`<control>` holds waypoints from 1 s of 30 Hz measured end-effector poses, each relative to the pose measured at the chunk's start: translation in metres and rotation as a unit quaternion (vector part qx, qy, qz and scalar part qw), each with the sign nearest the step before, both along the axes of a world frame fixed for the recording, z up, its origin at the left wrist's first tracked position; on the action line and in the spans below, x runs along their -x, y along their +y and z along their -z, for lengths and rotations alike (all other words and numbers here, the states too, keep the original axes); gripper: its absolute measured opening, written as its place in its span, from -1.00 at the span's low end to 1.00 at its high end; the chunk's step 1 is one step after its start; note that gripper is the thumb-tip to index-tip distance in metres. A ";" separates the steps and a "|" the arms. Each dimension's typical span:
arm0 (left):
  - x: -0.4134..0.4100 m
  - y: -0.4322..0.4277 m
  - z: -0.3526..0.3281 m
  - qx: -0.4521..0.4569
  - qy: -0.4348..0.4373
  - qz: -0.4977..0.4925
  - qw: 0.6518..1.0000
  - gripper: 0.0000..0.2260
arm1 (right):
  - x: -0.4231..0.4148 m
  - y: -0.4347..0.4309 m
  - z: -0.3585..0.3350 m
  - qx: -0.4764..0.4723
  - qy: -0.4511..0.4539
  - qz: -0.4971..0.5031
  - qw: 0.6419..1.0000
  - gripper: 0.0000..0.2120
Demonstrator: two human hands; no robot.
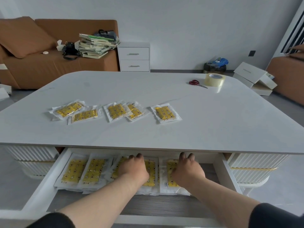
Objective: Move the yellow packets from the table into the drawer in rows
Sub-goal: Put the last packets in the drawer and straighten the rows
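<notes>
Soft even daylight—edges bowed (wide lens)—slightly soft focus.

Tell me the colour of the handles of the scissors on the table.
Dark red, shown in the head view; the scissors lie beside the tape roll.

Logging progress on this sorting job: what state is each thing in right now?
White pull-out drawer: open.
Yellow patterned packets in it: flat, side by side in a row.
Yellow patterned packets on the white table: five visible, loose, some overlapping.
Left hand: palm down on the drawer's packets.
Right hand: palm down on the drawer's packets.
Red-handled scissors: closed.
Clear tape roll: lying flat.
White bedside cabinet: both drawers shut.
</notes>
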State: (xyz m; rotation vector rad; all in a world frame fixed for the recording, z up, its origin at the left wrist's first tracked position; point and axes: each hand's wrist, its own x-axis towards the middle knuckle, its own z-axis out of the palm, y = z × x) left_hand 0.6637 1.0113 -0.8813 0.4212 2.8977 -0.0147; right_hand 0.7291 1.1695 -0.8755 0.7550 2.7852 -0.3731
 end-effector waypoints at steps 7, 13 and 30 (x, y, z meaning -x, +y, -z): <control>0.006 -0.008 -0.004 -0.004 0.020 0.118 0.993 -0.49 | -0.006 0.019 0.001 -0.090 0.044 -0.279 0.955 -0.53; 0.025 -0.049 -0.006 -0.053 -0.065 0.115 0.990 -0.53 | -0.022 0.035 0.001 -0.115 -0.038 -0.361 0.925 -0.21; 0.023 -0.074 -0.010 0.055 -0.072 0.231 0.969 -0.16 | -0.022 0.033 0.007 -0.093 -0.043 -0.356 0.929 -0.23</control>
